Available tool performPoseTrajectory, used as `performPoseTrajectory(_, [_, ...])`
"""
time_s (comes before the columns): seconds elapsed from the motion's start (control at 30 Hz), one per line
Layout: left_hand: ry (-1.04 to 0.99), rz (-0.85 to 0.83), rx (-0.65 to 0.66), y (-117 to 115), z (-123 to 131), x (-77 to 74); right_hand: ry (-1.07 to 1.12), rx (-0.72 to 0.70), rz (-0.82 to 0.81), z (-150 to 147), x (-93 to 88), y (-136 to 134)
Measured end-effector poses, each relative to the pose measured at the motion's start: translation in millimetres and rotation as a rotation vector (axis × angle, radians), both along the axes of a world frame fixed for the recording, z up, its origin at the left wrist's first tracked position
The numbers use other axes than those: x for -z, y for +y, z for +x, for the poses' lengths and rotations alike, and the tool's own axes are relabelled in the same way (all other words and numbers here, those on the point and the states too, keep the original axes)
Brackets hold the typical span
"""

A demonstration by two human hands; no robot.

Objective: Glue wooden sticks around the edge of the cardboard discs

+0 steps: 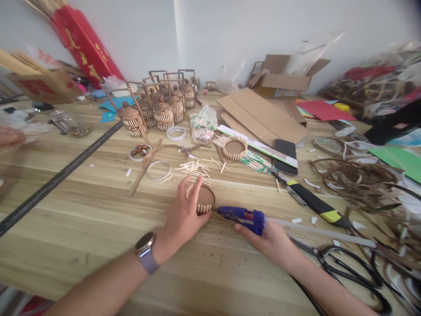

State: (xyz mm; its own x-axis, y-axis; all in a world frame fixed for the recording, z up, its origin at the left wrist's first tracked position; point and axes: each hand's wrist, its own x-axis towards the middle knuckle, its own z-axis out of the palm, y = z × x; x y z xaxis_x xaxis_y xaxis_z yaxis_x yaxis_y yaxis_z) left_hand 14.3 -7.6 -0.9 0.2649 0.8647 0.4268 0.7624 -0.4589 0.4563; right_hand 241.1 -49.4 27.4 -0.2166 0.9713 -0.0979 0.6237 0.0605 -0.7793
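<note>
My left hand (pixel 186 215) grips a round brown cardboard disc (pixel 205 198) lying on the wooden table (pixel 98 219); short wooden sticks stand along part of the disc's edge. My right hand (pixel 268 239) is closed around a blue glue gun (pixel 243 216), whose nozzle touches the disc's right rim. Loose short sticks (pixel 194 169) lie scattered just behind the disc. A finished ring of sticks on a disc (pixel 234 148) sits farther back. A watch is on my left wrist.
Several small stick-built baskets with handles (pixel 162 112) stand at the back. A phone (pixel 285 156), a utility knife (pixel 315 204), black scissors (pixel 348 267), flat cardboard (pixel 259 116), coiled brown strips (pixel 355 177) and white rings (pixel 158 170) lie around. Another person's hand (pixel 9 136) is at the left edge.
</note>
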Motion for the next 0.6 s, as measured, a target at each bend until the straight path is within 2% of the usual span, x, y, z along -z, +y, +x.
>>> performPoseTrajectory(0.33, [0.005, -0.007, -0.003, 0, 0, -0.3, 0.005, 0.005, -0.017, -2, 1.0, 0])
performPoseTrajectory(0.5, [0.009, -0.017, 0.011, 0, 0, -0.8, 0.055, 0.096, 0.0, 1, 2.3, 3])
performPoseTrajectory(0.6, [-0.001, -0.016, 0.013, 1, -1, -0.7, 0.105, 0.102, -0.165, 11, -1.5, 7])
